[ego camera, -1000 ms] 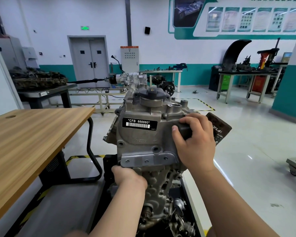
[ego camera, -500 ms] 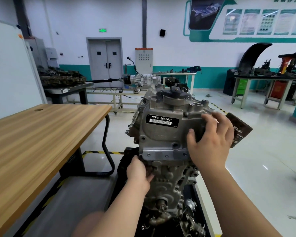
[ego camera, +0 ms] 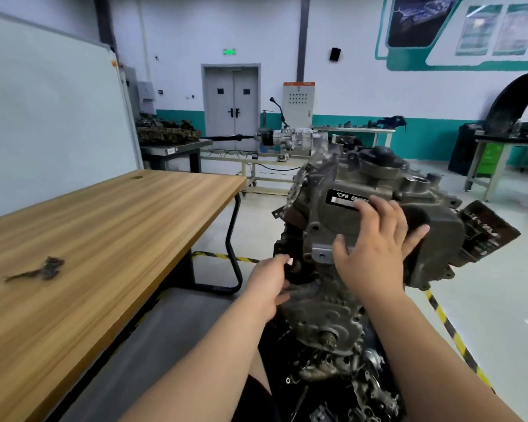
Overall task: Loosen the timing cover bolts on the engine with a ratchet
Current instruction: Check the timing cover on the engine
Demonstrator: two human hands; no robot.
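A whiteboard [ego camera: 52, 117] fills the far left of the workshop, and in front of it a wooden table [ego camera: 104, 239] runs from the near left edge toward the middle of the room, its black tube leg [ego camera: 230, 239] curving down to the floor just left of the engine [ego camera: 323, 315]. The engine stands upright at near centre right, its lower cast face studded with bosses and a short shaft stub, with loose dark metal parts heaped around its base. The grey timing cover [ego camera: 320, 220] forms the upper part and looks tilted, its top leaning to the far right, with a round black cap on its top edge. On the far wall are a grey double door [ego camera: 231, 102] and, just to its right, a pale control cabinet [ego camera: 298, 105]; a silver drivetrain unit [ego camera: 290, 138] lies on a low frame in front of them. Yellow and black floor tape [ego camera: 451, 330] runs along the floor right of the engine. The right hand [ego camera: 375, 248] lies flat on the face of the cover, fingers straight and spread, holding nothing, its fingertips over the right end of the black label [ego camera: 342, 197]. The left hand [ego camera: 267, 281] reaches to the left edge of the engine below the cover; it is blurred, and whether its fingers grip anything cannot be told. A small dark object [ego camera: 40, 269], too blurred to identify, lies on the near left of the table, well apart from both hands
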